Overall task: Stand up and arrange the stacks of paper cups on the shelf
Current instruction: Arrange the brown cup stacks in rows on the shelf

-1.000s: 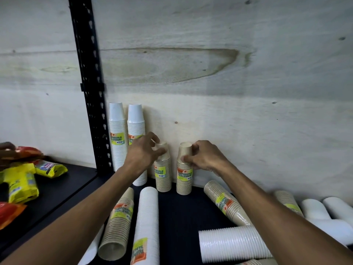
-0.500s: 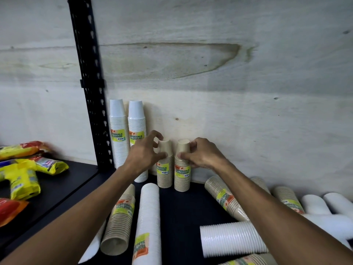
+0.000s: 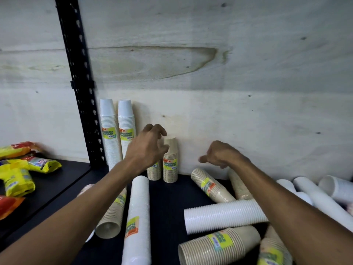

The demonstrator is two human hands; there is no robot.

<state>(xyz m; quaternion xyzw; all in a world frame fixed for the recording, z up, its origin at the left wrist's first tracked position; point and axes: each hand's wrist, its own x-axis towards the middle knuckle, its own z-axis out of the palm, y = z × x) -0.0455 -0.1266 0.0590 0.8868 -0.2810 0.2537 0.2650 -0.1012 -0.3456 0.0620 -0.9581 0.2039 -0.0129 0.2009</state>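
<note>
Kraft-brown short stacks (image 3: 170, 159) are now standing on their own against the far wall, right next to the two tall white stacks (image 3: 117, 131), so four are up. Half a second ago both hands were pinching the tops of those brown ones; now they've let go. Left hand (image 3: 148, 148) hovers just in front of them, fingers loosely spread and curled, holding nothing. Right hand (image 3: 219, 154) has pulled away to the right, fingers loosely curled under, empty as far as I can see, sitting above a brown stack lying on its side (image 3: 210, 186). My guess is that one's next. Plenty still flat on the black shelf (image 3: 168, 203): a long white stack (image 3: 138, 217) near the middle, another white one (image 3: 225, 217) crosswise.
</note>
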